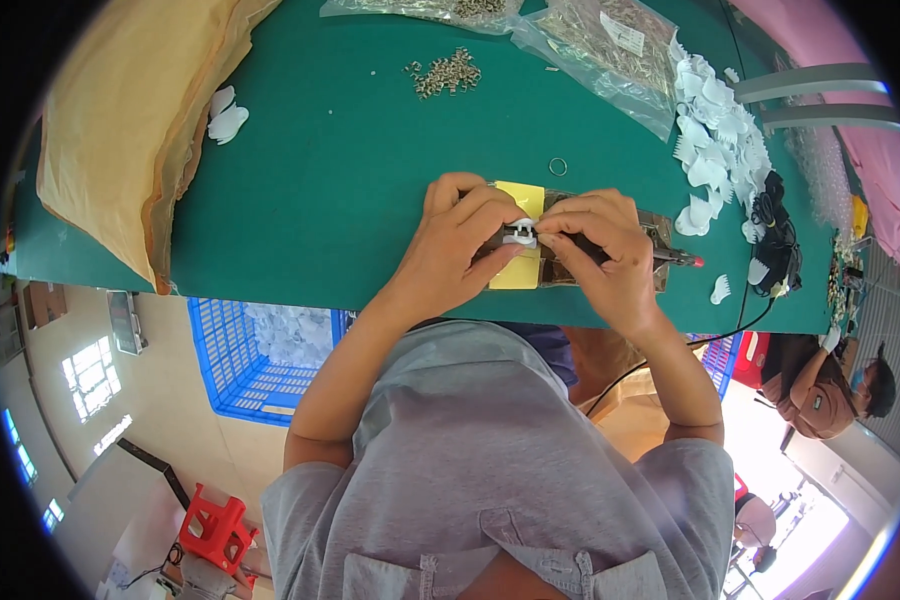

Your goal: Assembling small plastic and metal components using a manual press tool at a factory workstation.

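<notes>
A small white plastic piece with a toothed edge point(522, 230) sits between my fingertips, over a yellow plate point(515, 274) on a dark, worn fixture point(654, 226). My left hand point(454, 240) grips the piece from its left side, thumb below and fingers above. From the right, my right hand point(606, 243) is closed in a pinch against the piece's edge; whatever lies between those fingertips is too small to make out. A dark rod with a red tip point(682, 259) sticks out of the fixture's right end. Just beyond the fixture lies a metal ring point(557, 167).
Small metal clips point(446, 74) lie heaped on the green table point(310, 190). Clear bags point(610, 50) lie at the far side. White toothed pieces point(710, 130) and a black cable point(776, 235) are at right, a brown paper sack point(120, 130) at left, a blue crate point(235, 385) below.
</notes>
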Available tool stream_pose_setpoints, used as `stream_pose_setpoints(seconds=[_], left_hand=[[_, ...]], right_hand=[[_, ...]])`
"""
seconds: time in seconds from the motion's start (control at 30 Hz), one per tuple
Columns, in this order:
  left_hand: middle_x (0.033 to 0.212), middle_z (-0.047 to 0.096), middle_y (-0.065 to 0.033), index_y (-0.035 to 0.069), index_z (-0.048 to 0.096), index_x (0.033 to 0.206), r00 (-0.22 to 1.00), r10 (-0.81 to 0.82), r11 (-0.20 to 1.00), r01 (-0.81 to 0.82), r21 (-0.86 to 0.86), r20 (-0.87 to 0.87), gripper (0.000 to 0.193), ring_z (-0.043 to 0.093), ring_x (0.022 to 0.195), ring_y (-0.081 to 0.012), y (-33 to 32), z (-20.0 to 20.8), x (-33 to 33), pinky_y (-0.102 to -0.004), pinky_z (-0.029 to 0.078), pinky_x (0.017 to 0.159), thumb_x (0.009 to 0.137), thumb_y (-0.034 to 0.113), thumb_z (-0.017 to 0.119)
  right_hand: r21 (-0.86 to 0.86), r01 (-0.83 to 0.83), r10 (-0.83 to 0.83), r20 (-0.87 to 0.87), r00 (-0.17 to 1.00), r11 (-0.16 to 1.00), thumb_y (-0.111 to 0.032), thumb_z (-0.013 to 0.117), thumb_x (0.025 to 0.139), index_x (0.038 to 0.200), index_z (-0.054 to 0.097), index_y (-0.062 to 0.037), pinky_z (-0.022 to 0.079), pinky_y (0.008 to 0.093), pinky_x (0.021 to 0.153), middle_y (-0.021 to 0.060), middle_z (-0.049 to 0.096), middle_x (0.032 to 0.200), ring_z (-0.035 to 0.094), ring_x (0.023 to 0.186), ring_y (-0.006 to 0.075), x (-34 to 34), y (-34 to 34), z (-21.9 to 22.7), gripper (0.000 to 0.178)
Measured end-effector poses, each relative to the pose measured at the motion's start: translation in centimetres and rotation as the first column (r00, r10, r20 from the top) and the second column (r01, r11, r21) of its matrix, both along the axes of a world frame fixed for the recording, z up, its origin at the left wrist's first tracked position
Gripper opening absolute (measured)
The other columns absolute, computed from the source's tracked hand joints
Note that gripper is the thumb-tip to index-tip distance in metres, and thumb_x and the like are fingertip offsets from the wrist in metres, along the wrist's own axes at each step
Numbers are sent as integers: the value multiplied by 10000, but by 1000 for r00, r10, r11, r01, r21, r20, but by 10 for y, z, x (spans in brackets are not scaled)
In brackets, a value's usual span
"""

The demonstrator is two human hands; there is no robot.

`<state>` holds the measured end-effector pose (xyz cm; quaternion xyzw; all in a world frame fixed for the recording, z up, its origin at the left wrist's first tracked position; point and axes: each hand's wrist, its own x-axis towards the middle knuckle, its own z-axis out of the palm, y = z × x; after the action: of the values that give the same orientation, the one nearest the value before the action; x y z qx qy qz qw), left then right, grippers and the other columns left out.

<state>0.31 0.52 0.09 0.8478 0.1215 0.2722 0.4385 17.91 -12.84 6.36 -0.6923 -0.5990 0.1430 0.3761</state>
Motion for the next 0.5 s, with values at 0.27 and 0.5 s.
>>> stream_pose_setpoints(seconds=[0.27, 0.5], left_hand=[[1160, 667, -63, 65, 689, 1131, 1000, 9, 1000, -9, 17, 13, 362, 523, 1146, -306, 1, 0, 0, -414, 464, 970, 799, 57, 835], [1103, 690, -24, 65, 704, 1064, 1000, 18, 1000, -18, -10, 22, 332, 528, 1114, -288, 1, -3, 1, -406, 466, 936, 779, 109, 868]], right_hand=[[24, 87, -90, 171, 981, 996, -90, 829, 812, 1025, 768, -80, 468, 404, 913, 45, 764, 1015, 678, 978, 264, -5, -2, 6, 221], [-122, 71, -60, 95, 994, 990, -163, 767, 885, 1098, 759, -71, 531, 389, 853, 89, 766, 1043, 701, 962, 267, 54, 73, -4, 232]])
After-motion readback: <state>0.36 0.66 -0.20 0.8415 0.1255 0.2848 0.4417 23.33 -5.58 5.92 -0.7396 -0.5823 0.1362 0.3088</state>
